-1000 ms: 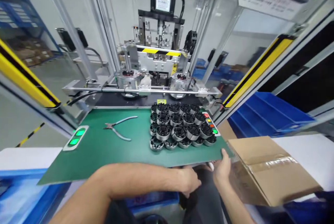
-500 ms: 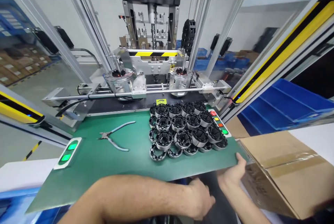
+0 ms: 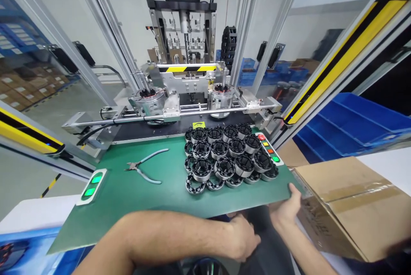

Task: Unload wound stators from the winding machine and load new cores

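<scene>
My left forearm crosses from the lower left, and my left hand [image 3: 245, 236] is just below the front edge of the green worktop [image 3: 144, 193], its fingers curled downward around something hidden. My right hand [image 3: 287, 210] is at the worktop's front right corner, beside the cardboard box [image 3: 349, 206]. Its thumb points up along the corner and its fingers are out of sight under the edge. On the mat ahead stands a cluster of several black-and-silver round motor parts [image 3: 227, 161], stacked in two layers.
Pliers [image 3: 146, 167] lie on the mat to the left. Green buttons [image 3: 91, 184] sit at the left edge, and a button strip [image 3: 268, 149] at the right. Behind is a press machine [image 3: 189, 82] with two round fixtures. Blue bins [image 3: 346, 125] stand at the right.
The view has tilted and moved closer to the machine. My right hand has stayed at the worktop's corner. My left hand has dropped slightly below the front edge.
</scene>
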Demonstrator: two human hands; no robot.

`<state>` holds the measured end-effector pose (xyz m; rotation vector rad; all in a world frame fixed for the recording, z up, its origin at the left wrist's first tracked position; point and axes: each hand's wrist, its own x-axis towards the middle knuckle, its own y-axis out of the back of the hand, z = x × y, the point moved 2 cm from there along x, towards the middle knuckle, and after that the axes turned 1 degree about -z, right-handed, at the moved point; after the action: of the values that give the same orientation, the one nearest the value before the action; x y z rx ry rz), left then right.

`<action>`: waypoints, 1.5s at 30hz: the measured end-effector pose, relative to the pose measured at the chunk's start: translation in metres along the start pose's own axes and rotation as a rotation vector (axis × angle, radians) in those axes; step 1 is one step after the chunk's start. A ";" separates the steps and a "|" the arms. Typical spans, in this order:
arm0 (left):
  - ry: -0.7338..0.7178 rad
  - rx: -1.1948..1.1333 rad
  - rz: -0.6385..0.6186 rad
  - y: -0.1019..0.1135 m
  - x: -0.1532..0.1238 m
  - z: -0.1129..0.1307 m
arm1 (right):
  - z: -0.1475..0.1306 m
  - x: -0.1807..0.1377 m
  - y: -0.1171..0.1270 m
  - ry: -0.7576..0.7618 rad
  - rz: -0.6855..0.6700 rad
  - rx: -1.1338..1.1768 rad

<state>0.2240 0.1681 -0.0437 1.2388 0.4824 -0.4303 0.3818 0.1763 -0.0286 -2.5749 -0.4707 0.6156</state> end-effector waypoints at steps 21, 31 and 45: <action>0.074 -0.091 0.188 0.018 -0.002 -0.002 | -0.011 -0.005 -0.002 0.003 -0.032 -0.091; 0.041 -0.024 0.077 0.007 0.006 -0.001 | -0.006 0.001 0.002 0.029 -0.013 -0.029; 0.009 -0.015 0.062 0.010 -0.002 0.002 | -0.010 -0.007 -0.007 0.020 0.044 0.015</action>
<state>0.2283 0.1688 -0.0341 1.2382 0.4526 -0.3683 0.3792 0.1759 -0.0151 -2.5812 -0.4017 0.6052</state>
